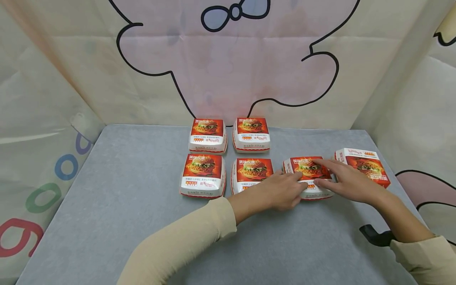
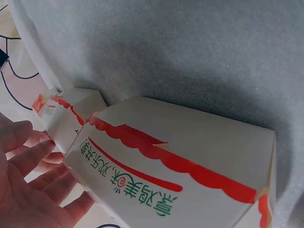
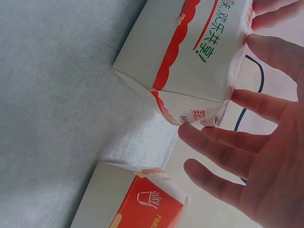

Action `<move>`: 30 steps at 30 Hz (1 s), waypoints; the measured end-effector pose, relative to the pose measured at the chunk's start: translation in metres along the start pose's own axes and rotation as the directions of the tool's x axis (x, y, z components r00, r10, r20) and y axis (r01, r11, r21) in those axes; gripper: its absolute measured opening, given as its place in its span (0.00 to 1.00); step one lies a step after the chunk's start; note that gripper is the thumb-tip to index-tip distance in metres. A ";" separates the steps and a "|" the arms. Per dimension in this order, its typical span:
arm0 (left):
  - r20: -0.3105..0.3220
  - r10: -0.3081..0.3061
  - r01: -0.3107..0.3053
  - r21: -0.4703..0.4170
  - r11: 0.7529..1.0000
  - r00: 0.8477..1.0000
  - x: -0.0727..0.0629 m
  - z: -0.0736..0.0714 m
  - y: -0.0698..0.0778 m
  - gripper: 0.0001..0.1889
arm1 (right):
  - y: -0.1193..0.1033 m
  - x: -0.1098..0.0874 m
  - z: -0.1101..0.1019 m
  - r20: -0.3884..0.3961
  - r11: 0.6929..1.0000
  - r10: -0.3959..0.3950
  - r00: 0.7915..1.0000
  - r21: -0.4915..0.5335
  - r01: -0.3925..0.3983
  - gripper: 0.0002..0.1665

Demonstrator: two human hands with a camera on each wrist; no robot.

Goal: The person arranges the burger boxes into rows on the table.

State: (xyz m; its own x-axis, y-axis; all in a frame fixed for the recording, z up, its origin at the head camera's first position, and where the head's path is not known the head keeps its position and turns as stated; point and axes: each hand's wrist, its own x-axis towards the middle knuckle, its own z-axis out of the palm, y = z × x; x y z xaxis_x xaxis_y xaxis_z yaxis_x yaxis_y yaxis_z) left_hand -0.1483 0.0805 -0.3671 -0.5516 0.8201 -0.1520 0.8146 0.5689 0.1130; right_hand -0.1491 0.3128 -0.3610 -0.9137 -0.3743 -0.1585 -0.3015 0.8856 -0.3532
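Observation:
A red-and-white burger box stands between my hands near the right end of the front row. My left hand reaches across its left side, fingers lightly bent and touching it; in the left wrist view the fingers lie along the box's edge. My right hand has its fingers spread over the box's right part. In the right wrist view the fingertips touch the top edge and corner of that box. Left of it, a burger box is partly hidden by my left hand.
At the far right a turned burger box sits near the grey table's edge, its picture facing another way. Another box stands front left. Behind are two boxes, one left and one right, near the printed cloth wall.

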 end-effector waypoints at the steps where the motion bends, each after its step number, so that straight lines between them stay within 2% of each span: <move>1: -0.002 0.001 -0.001 0.000 1.000 1.000 0.000 0.000 0.000 0.23 | 0.000 0.000 0.000 0.001 1.000 0.002 1.000 0.000 -0.002 0.45; 19: 0.000 0.007 -0.007 -0.003 1.000 1.000 0.000 0.000 0.000 0.22 | 0.002 -0.001 0.000 -0.028 0.999 0.010 1.000 0.043 -0.008 0.42; 30: -0.003 0.014 -0.014 -0.014 1.000 1.000 -0.001 0.000 0.000 0.21 | 0.000 -0.002 -0.001 -0.021 1.000 0.022 1.000 0.022 -0.022 0.43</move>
State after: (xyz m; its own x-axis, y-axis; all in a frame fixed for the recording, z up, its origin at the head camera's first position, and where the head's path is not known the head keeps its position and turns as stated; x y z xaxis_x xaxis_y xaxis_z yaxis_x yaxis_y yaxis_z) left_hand -0.1483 0.0798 -0.3666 -0.5407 0.8281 -0.1478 0.8197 0.5581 0.1288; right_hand -0.1473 0.3133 -0.3598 -0.9255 -0.3488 -0.1474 -0.2755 0.8873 -0.3698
